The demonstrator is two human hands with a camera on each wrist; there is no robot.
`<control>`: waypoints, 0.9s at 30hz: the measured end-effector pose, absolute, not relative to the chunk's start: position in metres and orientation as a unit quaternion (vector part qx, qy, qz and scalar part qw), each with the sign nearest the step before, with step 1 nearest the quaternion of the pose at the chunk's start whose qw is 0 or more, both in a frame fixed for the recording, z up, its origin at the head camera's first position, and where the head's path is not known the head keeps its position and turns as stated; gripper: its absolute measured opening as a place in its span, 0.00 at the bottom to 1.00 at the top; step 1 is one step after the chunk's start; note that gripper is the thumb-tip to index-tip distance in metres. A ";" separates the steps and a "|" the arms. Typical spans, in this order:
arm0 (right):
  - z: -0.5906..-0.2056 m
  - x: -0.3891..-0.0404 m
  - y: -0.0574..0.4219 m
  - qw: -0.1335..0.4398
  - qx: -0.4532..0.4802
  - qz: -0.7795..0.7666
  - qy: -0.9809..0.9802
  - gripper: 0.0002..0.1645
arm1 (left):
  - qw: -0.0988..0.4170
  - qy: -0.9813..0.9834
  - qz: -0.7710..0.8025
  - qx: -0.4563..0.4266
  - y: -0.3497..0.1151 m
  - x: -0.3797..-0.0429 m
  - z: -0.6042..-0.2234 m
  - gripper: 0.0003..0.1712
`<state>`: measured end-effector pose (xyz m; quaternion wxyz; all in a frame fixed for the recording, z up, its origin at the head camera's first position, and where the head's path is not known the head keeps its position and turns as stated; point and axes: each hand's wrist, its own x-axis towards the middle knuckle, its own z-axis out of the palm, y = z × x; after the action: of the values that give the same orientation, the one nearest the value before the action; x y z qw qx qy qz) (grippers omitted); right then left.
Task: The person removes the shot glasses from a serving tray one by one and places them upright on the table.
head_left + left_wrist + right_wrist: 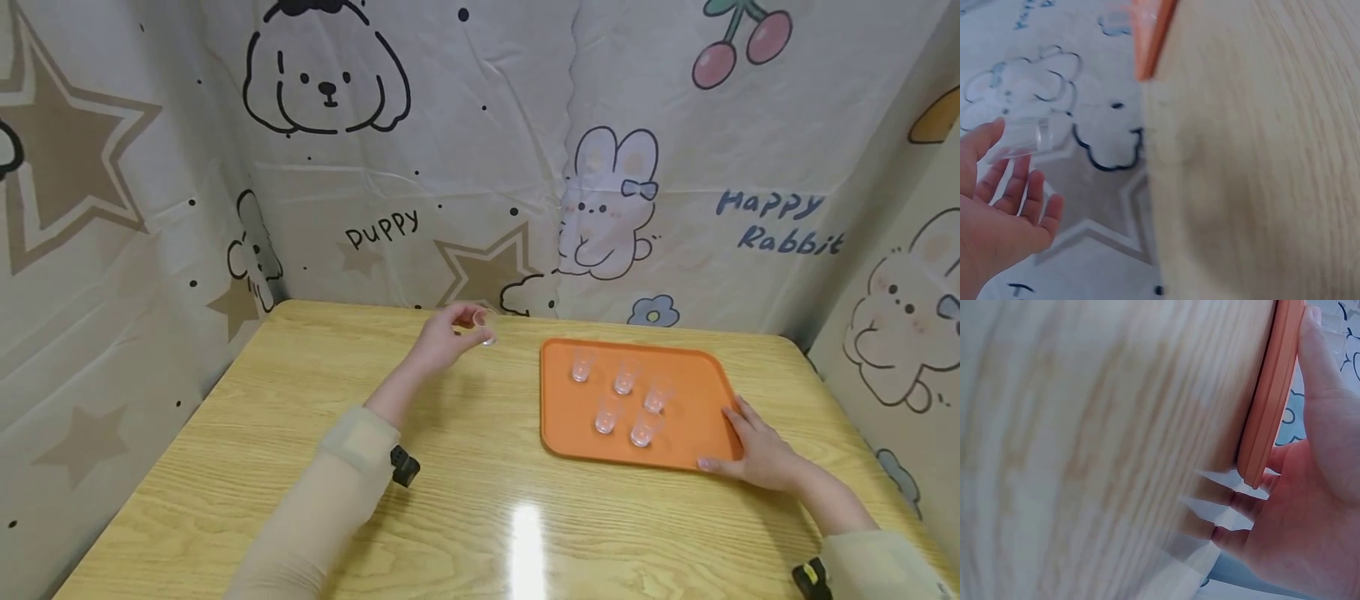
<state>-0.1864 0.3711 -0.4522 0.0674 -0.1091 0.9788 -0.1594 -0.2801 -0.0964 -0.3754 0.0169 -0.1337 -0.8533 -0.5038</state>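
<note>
My left hand pinches a small clear shot glass between thumb and fingers, raised over the table left of the orange tray. In the left wrist view the glass lies sideways in the picture, and the other fingers are spread below it. Several more clear shot glasses stand upright on the tray, among them a front one and a back-left one. My right hand holds the tray's front right corner, thumb on the front rim and fingers at the right side.
The wooden table carries the tray on its right half. A printed curtain hangs right behind the table and along both sides. Bare tabletop shows left of the tray and in front of it.
</note>
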 end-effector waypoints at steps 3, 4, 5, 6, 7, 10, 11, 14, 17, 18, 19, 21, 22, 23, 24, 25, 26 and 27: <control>-0.451 -0.186 0.371 0.069 -0.108 -0.161 0.978 0.63 | 0.023 -0.851 -0.511 -0.117 -0.097 -0.289 -0.383 0.22; -0.451 -0.186 0.371 0.069 -0.109 -0.162 0.978 0.63 | 0.024 -0.849 -0.516 -0.109 -0.096 -0.292 -0.387 0.22; -0.450 -0.185 0.371 0.070 -0.109 -0.163 0.978 0.63 | 0.025 -0.846 -0.522 -0.103 -0.096 -0.294 -0.390 0.22; -0.450 -0.185 0.371 0.070 -0.109 -0.164 0.978 0.63 | 0.027 -0.845 -0.526 -0.096 -0.096 -0.297 -0.394 0.22; -0.449 -0.185 0.370 0.070 -0.110 -0.164 0.978 0.63 | 0.029 -0.844 -0.528 -0.090 -0.095 -0.300 -0.397 0.22; -0.448 -0.184 0.370 0.070 -0.110 -0.165 0.978 0.63 | 0.028 -0.841 -0.536 -0.071 -0.092 -0.310 -0.410 0.21; -0.448 -0.184 0.370 0.071 -0.109 -0.164 0.978 0.63 | 0.025 -0.841 -0.536 -0.066 -0.091 -0.313 -0.415 0.22; -0.447 -0.184 0.370 0.070 -0.108 -0.161 0.979 0.63 | 0.016 -0.845 -0.531 -0.058 -0.088 -0.321 -0.427 0.22; -0.447 -0.184 0.370 0.068 -0.108 -0.159 0.979 0.63 | 0.012 -0.848 -0.527 -0.054 -0.084 -0.326 -0.435 0.23; -0.447 -0.184 0.370 0.068 -0.108 -0.160 0.979 0.63 | 0.014 -0.848 -0.526 -0.053 -0.082 -0.327 -0.437 0.23; -0.446 -0.184 0.370 0.069 -0.108 -0.161 0.979 0.63 | 0.014 -0.848 -0.527 -0.052 -0.081 -0.328 -0.439 0.23; -0.446 -0.184 0.370 0.069 -0.109 -0.165 0.978 0.62 | 0.011 -0.849 -0.526 -0.051 -0.079 -0.329 -0.443 0.23; -0.446 -0.184 0.370 0.070 -0.109 -0.165 0.978 0.62 | 0.008 -0.849 -0.526 -0.049 -0.078 -0.329 -0.444 0.23; -0.447 -0.184 0.370 0.072 -0.108 -0.166 0.978 0.63 | 0.004 -0.849 -0.525 -0.049 -0.077 -0.330 -0.445 0.23; -0.447 -0.184 0.370 0.074 -0.107 -0.167 0.977 0.63 | 0.001 -0.851 -0.523 -0.050 -0.076 -0.330 -0.446 0.23; -0.447 -0.185 0.370 0.074 -0.107 -0.168 0.977 0.63 | -0.003 -0.852 -0.522 -0.050 -0.074 -0.330 -0.447 0.23; -0.448 -0.185 0.370 0.074 -0.107 -0.168 0.977 0.63 | -0.006 -0.853 -0.520 -0.050 -0.073 -0.330 -0.447 0.22; -0.448 -0.185 0.370 0.074 -0.108 -0.167 0.977 0.63 | -0.008 -0.854 -0.518 -0.050 -0.072 -0.331 -0.448 0.22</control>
<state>-0.1855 0.3703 -0.4480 0.0738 -0.1085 0.9771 -0.1675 -0.3310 -0.0722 -0.4479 -0.0082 -0.0503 -0.8536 -0.5184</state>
